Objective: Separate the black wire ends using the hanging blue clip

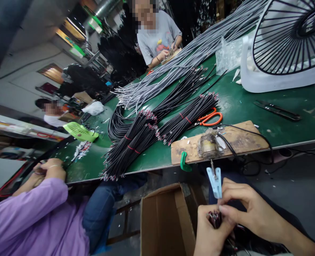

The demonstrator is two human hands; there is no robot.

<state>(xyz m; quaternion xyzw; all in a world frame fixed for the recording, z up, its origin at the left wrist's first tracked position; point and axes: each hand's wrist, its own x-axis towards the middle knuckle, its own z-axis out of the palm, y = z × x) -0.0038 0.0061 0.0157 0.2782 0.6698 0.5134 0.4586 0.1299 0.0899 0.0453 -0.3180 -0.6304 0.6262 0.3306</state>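
My left hand [212,229] is wrapped round a bundle of thin dark cables [214,218], their reddish and pale wire ends poking out of the fist. Against it, my right hand [249,206] pinches with thumb and forefinger; what lies between those fingertips is too small to tell. Just beyond the fingers, a light blue clothes peg [215,181] hangs on the metal tip of a small round motor-like device [209,145]. That device is fixed on a worn wooden board [242,137] at the table edge, beside a green clamp [184,162].
Bundled black cables [127,149], long grey cables [157,81], orange-handled scissors [210,117], black snips [277,110] and a white fan [282,53] lie or stand on the green table [234,103]. Below is an open cardboard box [164,220]. A co-worker's purple sleeve [37,206] is at left.
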